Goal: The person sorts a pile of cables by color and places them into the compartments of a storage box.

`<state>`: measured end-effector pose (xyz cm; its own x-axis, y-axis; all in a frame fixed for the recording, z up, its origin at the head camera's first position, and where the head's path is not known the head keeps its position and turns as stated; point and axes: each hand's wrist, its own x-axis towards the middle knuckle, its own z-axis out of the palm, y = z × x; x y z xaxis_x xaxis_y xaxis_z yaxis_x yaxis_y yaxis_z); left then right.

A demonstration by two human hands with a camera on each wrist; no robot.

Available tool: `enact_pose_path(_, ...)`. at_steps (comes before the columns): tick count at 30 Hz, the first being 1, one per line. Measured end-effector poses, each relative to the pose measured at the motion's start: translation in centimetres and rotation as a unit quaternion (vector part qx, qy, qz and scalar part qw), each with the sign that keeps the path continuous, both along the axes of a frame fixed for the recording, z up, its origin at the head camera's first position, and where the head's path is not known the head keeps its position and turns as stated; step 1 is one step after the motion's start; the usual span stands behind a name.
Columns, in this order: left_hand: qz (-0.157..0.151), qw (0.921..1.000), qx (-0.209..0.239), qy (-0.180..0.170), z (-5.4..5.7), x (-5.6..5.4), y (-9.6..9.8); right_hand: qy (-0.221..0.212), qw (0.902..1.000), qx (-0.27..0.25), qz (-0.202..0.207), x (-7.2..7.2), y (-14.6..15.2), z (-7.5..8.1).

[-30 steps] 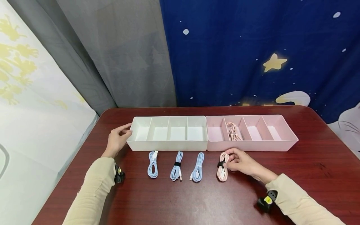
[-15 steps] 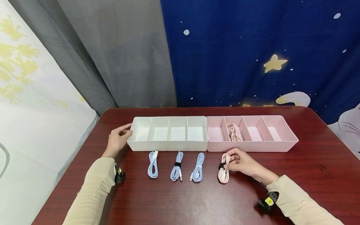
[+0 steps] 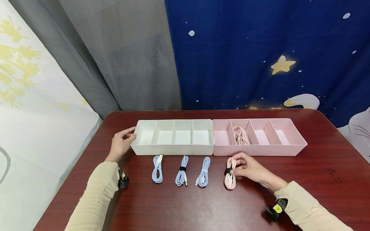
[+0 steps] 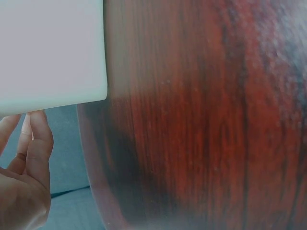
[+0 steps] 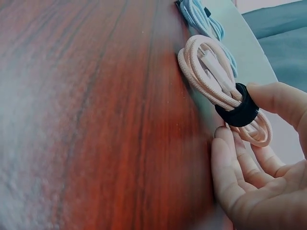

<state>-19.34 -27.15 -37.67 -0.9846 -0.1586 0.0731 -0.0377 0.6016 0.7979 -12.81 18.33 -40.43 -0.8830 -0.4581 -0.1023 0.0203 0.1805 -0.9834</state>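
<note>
My right hand (image 3: 250,168) pinches a coiled pink charging cable (image 3: 230,181) in front of the pink box. A black strap (image 5: 240,112) wraps the coil; in the right wrist view the thumb meets this strap and the other fingers lie beneath and beside the coil. My left hand (image 3: 119,146) touches the outer left end of the white divided box (image 3: 173,149) with its fingertips. From the left wrist view, those fingers (image 4: 39,134) are extended against the box wall. Another pink cable (image 3: 239,135) lies in the second compartment from the left of the pink divided box (image 3: 260,150).
Left of the held cable, three coiled blue cables (image 3: 181,175) lie in a row before the white box; the middle one has a black strap. Both boxes stand end to end on the dark red wooden table (image 3: 185,208). Curtains (image 3: 138,64) hang behind it.
My right hand and the pink cable have shifted slightly right and toward the table's near side, mostly in the first half second. The left hand and both boxes stay put.
</note>
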Motion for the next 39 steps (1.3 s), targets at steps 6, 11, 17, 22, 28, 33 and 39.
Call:
enact_pose_path(6, 0.002, 1.0000, 0.005, 0.002, 0.01, -0.04, 0.05, -0.006, 0.9999, -0.015, 0.002, 0.17, 0.03, 0.12)
enact_pose_path(11, 0.002, 1.0000, 0.007, 0.001, 0.02, -0.09, 0.06, -0.004, 0.9999, -0.010, -0.002, 0.21, 0.10, 0.09)
enact_pose_path(17, 0.005, 0.9999, 0.011, -0.001, 0.07, -0.11, 0.12, -0.002, 1.0000, -0.008, -0.002, 0.25, 0.12, -0.02)
enact_pose_path(22, 0.005, 0.9999, 0.010, -0.003, 0.02, -0.11, 0.07, -0.004, 0.9998, -0.021, -0.004, 0.38, 0.11, 0.07)
enact_pose_path(28, 0.006, 0.9999, 0.009, -0.004, -0.02, -0.09, 0.02, -0.004, 0.9997, -0.024, -0.009, 0.53, -0.02, 0.25)
enact_pose_path(33, 0.005, 1.0000, 0.008, -0.002, -0.02, -0.05, 0.01, 0.010, 0.9997, -0.010, -0.019, 0.64, 0.01, 0.18)
enact_pose_path(39, 0.002, 1.0000, 0.008, -0.004, -0.04, 0.02, 0.00, 0.004, 0.9993, -0.027, -0.026, 0.85, -0.10, -0.03)
